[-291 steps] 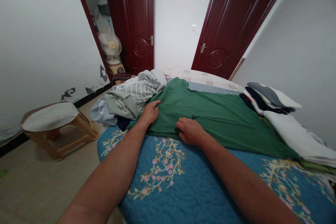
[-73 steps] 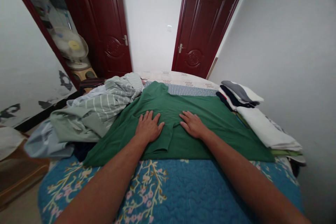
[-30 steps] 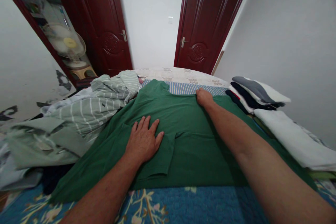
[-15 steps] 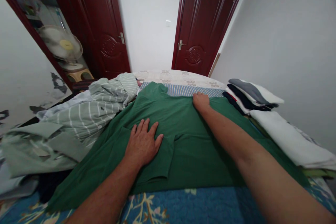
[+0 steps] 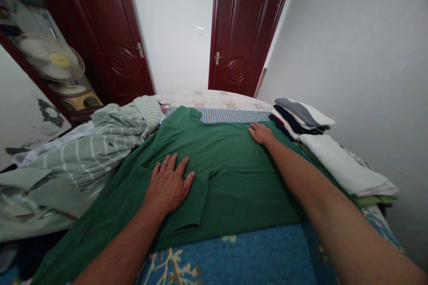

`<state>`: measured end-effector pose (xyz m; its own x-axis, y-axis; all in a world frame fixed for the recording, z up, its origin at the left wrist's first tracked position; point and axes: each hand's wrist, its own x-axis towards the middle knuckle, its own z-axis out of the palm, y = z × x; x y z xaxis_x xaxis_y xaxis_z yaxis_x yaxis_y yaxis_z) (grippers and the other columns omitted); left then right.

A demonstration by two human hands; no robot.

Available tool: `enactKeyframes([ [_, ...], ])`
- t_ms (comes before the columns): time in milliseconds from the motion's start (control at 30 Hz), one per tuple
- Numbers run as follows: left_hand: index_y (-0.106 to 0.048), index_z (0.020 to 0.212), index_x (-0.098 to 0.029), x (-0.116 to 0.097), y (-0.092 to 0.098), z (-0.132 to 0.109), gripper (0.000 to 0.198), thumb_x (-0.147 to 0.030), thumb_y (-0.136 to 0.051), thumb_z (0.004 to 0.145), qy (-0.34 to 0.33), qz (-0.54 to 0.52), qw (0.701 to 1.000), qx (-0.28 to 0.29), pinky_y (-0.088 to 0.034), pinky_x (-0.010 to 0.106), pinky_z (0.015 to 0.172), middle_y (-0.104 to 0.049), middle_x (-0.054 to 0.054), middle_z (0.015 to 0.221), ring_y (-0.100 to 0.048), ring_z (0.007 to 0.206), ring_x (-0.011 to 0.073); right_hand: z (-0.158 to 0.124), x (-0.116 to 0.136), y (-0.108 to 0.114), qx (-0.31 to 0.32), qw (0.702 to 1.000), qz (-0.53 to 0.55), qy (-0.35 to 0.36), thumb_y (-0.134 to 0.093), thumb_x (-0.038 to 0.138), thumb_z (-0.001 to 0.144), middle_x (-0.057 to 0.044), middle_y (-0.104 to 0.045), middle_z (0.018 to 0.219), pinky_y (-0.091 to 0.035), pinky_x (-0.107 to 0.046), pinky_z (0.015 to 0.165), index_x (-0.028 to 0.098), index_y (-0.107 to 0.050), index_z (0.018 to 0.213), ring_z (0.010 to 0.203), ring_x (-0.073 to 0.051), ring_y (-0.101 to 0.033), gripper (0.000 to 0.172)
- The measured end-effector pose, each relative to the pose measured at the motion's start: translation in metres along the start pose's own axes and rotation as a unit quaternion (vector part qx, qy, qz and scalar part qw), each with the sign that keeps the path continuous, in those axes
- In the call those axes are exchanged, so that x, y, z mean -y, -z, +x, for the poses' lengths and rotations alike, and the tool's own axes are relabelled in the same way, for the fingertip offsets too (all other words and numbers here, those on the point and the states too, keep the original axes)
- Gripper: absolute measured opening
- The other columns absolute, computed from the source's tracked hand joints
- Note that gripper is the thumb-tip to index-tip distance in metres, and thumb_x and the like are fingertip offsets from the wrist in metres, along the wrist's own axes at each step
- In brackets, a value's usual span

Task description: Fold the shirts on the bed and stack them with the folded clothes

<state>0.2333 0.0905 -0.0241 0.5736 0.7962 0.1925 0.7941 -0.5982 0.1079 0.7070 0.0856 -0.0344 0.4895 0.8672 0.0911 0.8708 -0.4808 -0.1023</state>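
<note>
A green T-shirt [image 5: 240, 196] lies spread across the bed, one sleeve laid flat toward me. My left hand [image 5: 169, 185] rests on it just beside that sleeve, fingers stretched out and palm down. Farther off, my right hand [image 5: 261, 133] lies on the shirt's far edge, its fingers extended over the cloth. Neither hand grips anything. Part of the shirt is hidden under my forearms.
To the left is a heap of loose clothes with a striped light-green shirt [image 5: 100, 142] on top. Folded clothes [image 5: 301, 113] and a folded white garment [image 5: 347, 164] are stacked at the right. A blue floral bedcover [image 5: 254, 254] shows in front; a fan [image 5: 56, 60] stands far left.
The view has turned a little to the right. My right hand has slid rightward along the shirt's far edge; my left hand stays at the same place on the cloth.
</note>
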Motion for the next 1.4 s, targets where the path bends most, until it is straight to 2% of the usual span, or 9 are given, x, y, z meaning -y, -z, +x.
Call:
enactKeyframes([
  [133,-0.056,0.16,-0.024,-0.002,0.002,-0.001,0.065,-0.056,-0.046,0.105,0.006,0.0,1.0,0.006,-0.027,0.06,0.13,-0.047,0.017,0.169,-0.038,0.159,0.0395,0.013,0.003,-0.002,0.005,1.0,0.013,-0.027,-0.032,0.056,0.11,-0.009,-0.036,0.175,-0.027,-0.067,0.127,0.029,-0.048,0.164,0.16,-0.035,-0.033,0.063],
  [267,-0.054,0.161,-0.027,-0.004,0.004,-0.004,0.064,-0.058,-0.045,0.106,0.013,-0.008,1.0,0.014,-0.026,0.06,0.13,-0.046,0.015,0.17,-0.036,0.16,0.0375,0.023,0.004,-0.008,-0.04,0.999,0.011,-0.034,-0.036,0.049,0.109,-0.013,-0.047,0.168,-0.032,-0.064,0.124,0.025,-0.056,0.157,0.154,-0.034,-0.041,0.057],
  [400,-0.055,0.16,-0.028,-0.004,0.003,-0.006,0.064,-0.058,-0.047,0.105,0.019,-0.03,0.999,0.003,-0.024,0.061,0.131,-0.045,0.015,0.171,-0.035,0.161,0.0383,0.024,0.003,-0.013,-0.107,0.994,-0.012,-0.012,-0.043,0.038,0.106,-0.017,-0.057,0.159,-0.035,-0.06,0.121,0.02,-0.059,0.153,0.147,-0.034,-0.048,0.053],
  [533,-0.057,0.158,-0.027,-0.004,0.002,-0.008,0.064,-0.059,-0.048,0.103,0.023,-0.062,0.998,-0.002,-0.022,0.062,0.131,-0.046,0.015,0.17,-0.034,0.161,0.0396,0.02,0.011,-0.007,-0.097,0.994,-0.054,0.022,-0.042,0.028,0.105,-0.019,-0.064,0.15,-0.041,-0.054,0.116,0.021,-0.066,0.146,0.137,-0.033,-0.058,0.048],
  [667,-0.057,0.158,-0.026,-0.005,0.003,-0.009,0.065,-0.059,-0.048,0.103,0.025,-0.077,0.997,-0.002,-0.021,0.063,0.132,-0.045,0.016,0.17,-0.034,0.161,0.0396,0.019,0.053,0.001,-0.091,0.987,-0.079,0.108,-0.046,0.029,0.104,-0.018,-0.061,0.153,-0.039,-0.05,0.119,0.018,-0.066,0.146,0.142,-0.033,-0.054,0.047],
  [933,-0.055,0.159,-0.027,-0.005,0.002,-0.01,0.065,-0.06,-0.047,0.104,0.023,-0.076,0.997,-0.004,-0.021,0.064,0.131,-0.044,0.015,0.171,-0.033,0.161,0.0396,0.01,0.212,0.003,-0.042,0.973,0.082,0.213,-0.043,0.04,0.11,-0.015,-0.068,0.146,-0.044,-0.037,0.117,0.014,-0.055,0.156,0.133,-0.028,-0.064,0.054],
  [1067,-0.056,0.158,-0.027,-0.005,0.0,-0.011,0.064,-0.06,-0.047,0.103,0.022,-0.076,0.997,-0.009,-0.021,0.063,0.131,-0.045,0.015,0.17,-0.033,0.161,0.0387,0.006,0.266,-0.005,-0.032,0.972,0.101,0.211,-0.052,0.047,0.107,-0.015,-0.067,0.149,-0.045,-0.039,0.117,0.017,-0.052,0.159,0.136,-0.029,-0.063,0.06],
  [1200,-0.056,0.158,-0.029,-0.005,0.0,-0.011,0.064,-0.062,-0.047,0.103,0.025,-0.078,0.997,-0.014,-0.021,0.062,0.131,-0.046,0.013,0.17,-0.033,0.161,0.038,0.018,0.283,-0.012,-0.028,0.981,0.105,0.16,-0.061,0.043,0.101,-0.015,-0.068,0.147,-0.046,-0.04,0.116,0.019,-0.058,0.155,0.135,-0.03,-0.063,0.059],
  [1400,-0.056,0.157,-0.026,-0.005,-0.002,-0.012,0.066,-0.061,-0.048,0.103,0.031,-0.099,0.994,-0.02,-0.02,0.062,0.132,-0.045,0.015,0.17,-0.033,0.161,0.0382,0.029,0.27,-0.013,-0.049,0.985,0.121,0.109,-0.049,0.019,0.097,-0.013,-0.072,0.139,-0.049,-0.035,0.112,0.019,-0.072,0.138,0.127,-0.026,-0.067,0.047],
])
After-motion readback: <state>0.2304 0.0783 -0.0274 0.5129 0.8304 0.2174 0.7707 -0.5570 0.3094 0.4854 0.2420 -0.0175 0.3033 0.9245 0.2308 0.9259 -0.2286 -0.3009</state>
